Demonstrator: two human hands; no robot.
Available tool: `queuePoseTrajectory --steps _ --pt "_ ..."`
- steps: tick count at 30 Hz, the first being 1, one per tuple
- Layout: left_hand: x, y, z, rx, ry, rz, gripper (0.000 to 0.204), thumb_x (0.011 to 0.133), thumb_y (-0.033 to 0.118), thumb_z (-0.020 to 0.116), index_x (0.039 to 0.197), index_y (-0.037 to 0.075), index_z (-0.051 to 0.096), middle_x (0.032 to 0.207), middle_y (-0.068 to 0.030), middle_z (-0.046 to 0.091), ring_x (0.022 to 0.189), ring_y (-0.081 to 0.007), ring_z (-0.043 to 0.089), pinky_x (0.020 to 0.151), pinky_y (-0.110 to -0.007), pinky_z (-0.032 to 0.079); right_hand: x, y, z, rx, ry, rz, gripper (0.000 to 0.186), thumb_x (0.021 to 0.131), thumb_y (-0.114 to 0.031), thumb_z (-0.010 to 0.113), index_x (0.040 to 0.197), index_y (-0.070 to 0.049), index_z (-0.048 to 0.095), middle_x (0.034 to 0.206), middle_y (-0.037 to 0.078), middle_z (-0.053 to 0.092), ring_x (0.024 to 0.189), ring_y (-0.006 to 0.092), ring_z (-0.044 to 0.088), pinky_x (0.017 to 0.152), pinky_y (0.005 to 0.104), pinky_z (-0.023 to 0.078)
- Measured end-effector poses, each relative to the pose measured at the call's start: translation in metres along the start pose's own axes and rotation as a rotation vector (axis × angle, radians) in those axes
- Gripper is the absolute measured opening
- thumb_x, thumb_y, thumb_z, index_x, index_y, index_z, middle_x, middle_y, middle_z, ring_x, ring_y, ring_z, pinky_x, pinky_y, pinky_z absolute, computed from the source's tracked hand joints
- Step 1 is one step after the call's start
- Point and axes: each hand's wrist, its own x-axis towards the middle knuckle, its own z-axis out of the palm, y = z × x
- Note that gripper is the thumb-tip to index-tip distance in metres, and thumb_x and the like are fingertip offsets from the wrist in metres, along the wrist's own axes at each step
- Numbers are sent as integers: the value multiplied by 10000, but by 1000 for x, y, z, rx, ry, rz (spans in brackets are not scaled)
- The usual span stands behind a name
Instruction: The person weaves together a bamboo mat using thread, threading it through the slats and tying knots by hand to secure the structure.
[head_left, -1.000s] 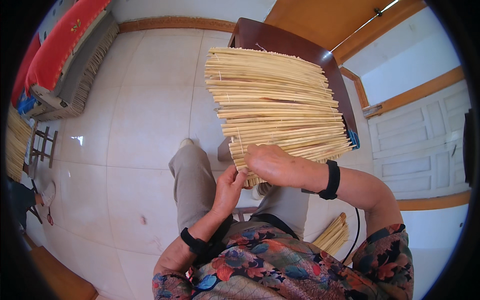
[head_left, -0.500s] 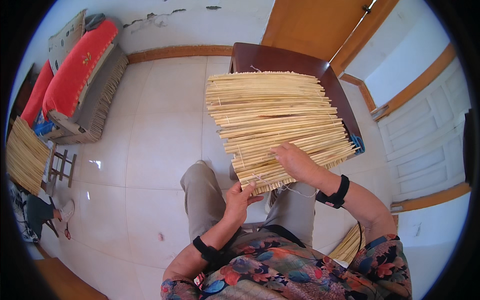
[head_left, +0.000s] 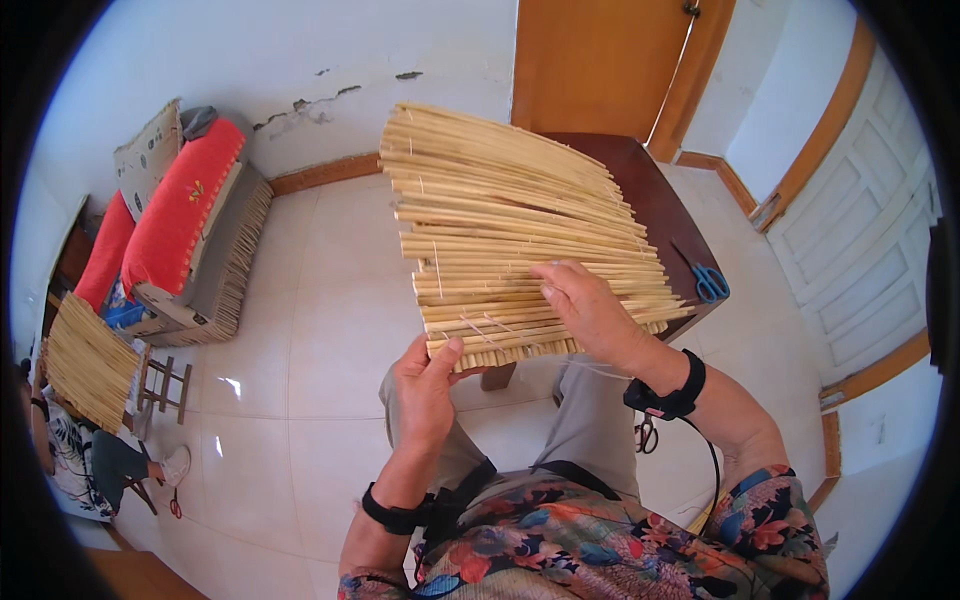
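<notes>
My left hand (head_left: 424,390) grasps the near left corner of the stalk mat (head_left: 510,200), thumb pressed on top and the other fingers partly hidden under it. My right hand (head_left: 597,318) lies over the near part with its fingers bent; whether they pinch anything I cannot tell. The mat spreads away beyond my fingers, over the dark brown table (head_left: 655,190). Its slender stalks are straw-yellow, paler at the far end and browner in the gaps, set side by side with ragged ends. Short white stitches cross them ahead of my left thumb, and a loose pale thread (head_left: 488,321) trails between my hands. Beyond my right fingers sit blue-handled scissors (head_left: 711,284).
</notes>
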Motion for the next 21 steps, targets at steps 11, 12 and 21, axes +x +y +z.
queuePoseTrajectory --steps 11,12,21 --pt "-45 127 49 501 -29 499 166 816 44 576 955 -42 552 780 -15 589 701 -44 496 625 -198 424 -5 -75 -60 575 350 -72 307 905 -130 453 1163 36 469 1068 121 556 903 163 558 779 271 454" --pt "-51 133 53 630 -42 526 167 805 41 582 949 -39 553 760 -24 593 675 -45 501 601 -199 426 -12 -85 -65 697 380 -83 315 910 -129 444 1171 46 460 1085 109 551 895 143 556 775 261 461" --pt "-94 167 105 826 -115 888 212 720 29 643 910 -23 566 707 -81 579 583 -109 535 540 -236 428 -58 -105 -98 755 480 -343 401 924 -105 346 1293 46 302 1268 181 398 1038 221 529 869 338 460"
